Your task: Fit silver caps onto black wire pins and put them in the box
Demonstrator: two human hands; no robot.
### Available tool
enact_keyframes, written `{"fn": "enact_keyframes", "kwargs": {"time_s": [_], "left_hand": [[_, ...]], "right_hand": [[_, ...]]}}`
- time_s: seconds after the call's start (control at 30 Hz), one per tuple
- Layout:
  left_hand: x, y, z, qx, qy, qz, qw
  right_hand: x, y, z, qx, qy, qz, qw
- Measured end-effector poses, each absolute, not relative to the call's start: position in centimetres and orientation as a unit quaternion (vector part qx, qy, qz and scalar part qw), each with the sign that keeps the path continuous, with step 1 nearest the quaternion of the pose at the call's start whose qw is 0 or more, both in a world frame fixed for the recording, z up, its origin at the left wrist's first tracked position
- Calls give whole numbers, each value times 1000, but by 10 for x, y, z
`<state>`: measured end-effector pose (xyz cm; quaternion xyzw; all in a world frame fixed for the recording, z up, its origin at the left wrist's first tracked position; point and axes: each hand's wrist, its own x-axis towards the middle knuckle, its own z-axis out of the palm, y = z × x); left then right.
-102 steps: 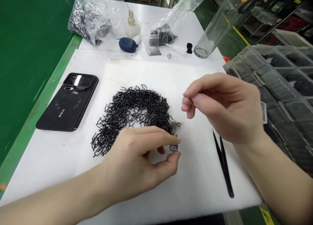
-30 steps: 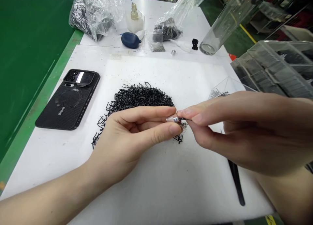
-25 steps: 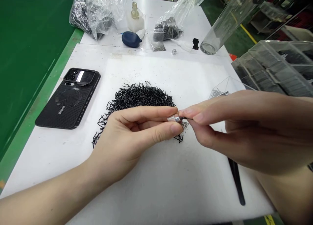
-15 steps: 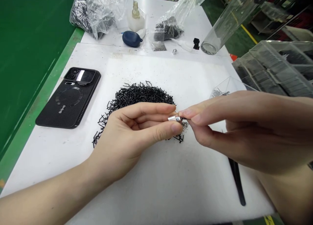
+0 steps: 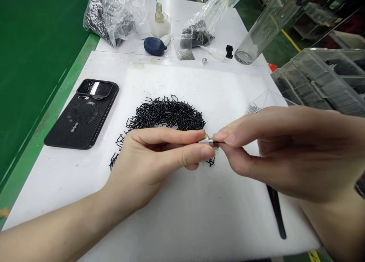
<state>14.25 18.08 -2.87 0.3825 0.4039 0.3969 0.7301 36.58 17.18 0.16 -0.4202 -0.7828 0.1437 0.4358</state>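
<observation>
My left hand point(image 5: 159, 155) pinches a small shiny silver metal cylinder point(image 5: 205, 141) between thumb and forefinger. From the right, my right hand point(image 5: 279, 148) holds a thin black wire-like piece point(image 5: 219, 142) in its fingertips, its tip at the cylinder's right end. Whether that tip sits inside or only touches the end, I cannot tell. Behind the left hand lies a heap of small bent black wire pieces point(image 5: 169, 114), partly covered by the fingers. Black tweezers point(image 5: 276, 212) rest below my right hand, their upper part hidden by it.
A black phone point(image 5: 82, 116) lies at left. Along the back are plastic bags point(image 5: 114, 19) of dark parts, a small bottle point(image 5: 159, 13), a blue rubber bulb point(image 5: 154, 46) and a clear tube point(image 5: 251, 49). Clear compartment trays point(image 5: 308, 79) stand at right.
My left forefinger has come down onto the metal cylinder, closing the gap above it. The cylinder and both sets of fingertips sit slightly lower; the right fingertips have shifted a little right.
</observation>
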Motion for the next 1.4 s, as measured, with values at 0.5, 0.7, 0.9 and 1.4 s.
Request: {"fn": "enact_keyframes", "kwargs": {"time_s": [0.5,0.7,0.9,1.4], "left_hand": [[140,178,-28,379,365,405,748],[142,179,-29,390,365,420,734],[143,182,-30,393,355,430,731],[145,183,-30,377,334,441,743]], "right_hand": [[364,171,-1,-398,-732,282,475],[366,179,-7,-349,-768,240,480],[368,186,-11,-320,-785,216,485],[375,197,-11,-267,-820,137,488]]}}
